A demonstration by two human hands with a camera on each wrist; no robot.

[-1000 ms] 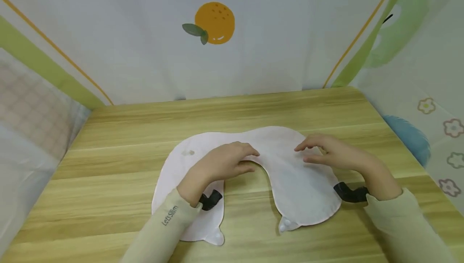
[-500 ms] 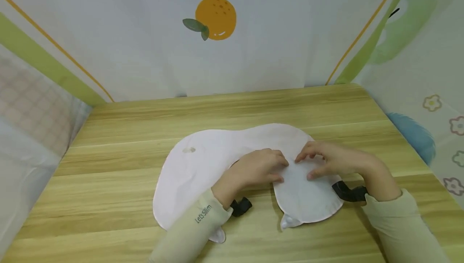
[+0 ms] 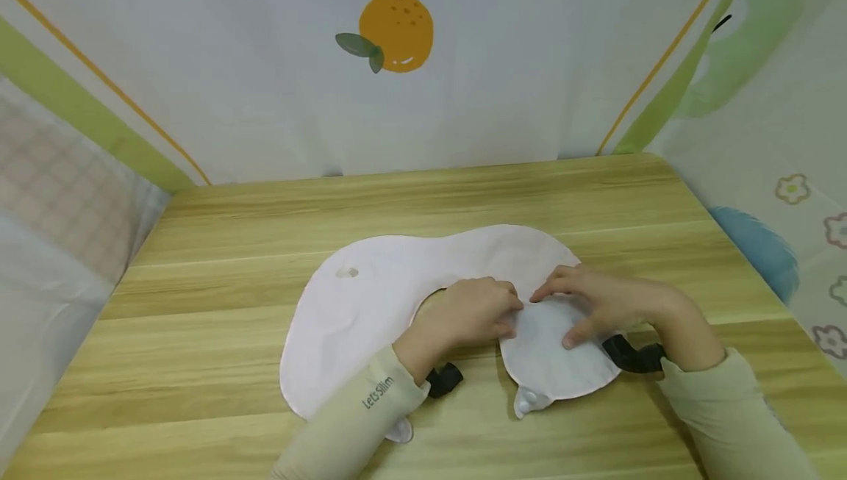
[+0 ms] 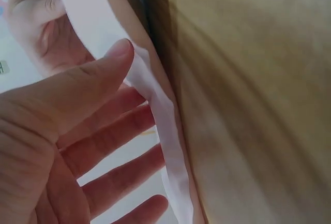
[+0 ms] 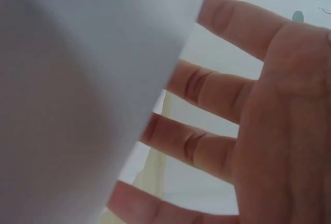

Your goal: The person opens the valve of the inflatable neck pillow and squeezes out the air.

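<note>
A white U-shaped cloth bib (image 3: 370, 289) lies on the wooden table, its arms pointing toward me. A small tab with round snaps (image 3: 529, 400) shows at the end of its right arm. My left hand (image 3: 473, 312) reaches across to the inner edge of that right arm. In the left wrist view, thumb and fingertips of the left hand (image 4: 77, 125) touch the cloth (image 4: 155, 94), apart from each other. The right hand (image 3: 589, 303) rests on the same arm of the bib with fingers spread. Cloth hides its fingertips (image 5: 222, 19) in the right wrist view.
The wood-grain table (image 3: 198, 281) extends around the bib. Behind it hangs a white curtain (image 3: 496, 83) with a printed orange. Each wrist wears a black strap (image 3: 635, 355). A patterned curtain (image 3: 761, 193) borders the right side.
My left hand has moved right, from the bib's middle to its right arm. The right hand has come down on the cloth, its thumb shifting toward me. The bib stays nearly where it was.
</note>
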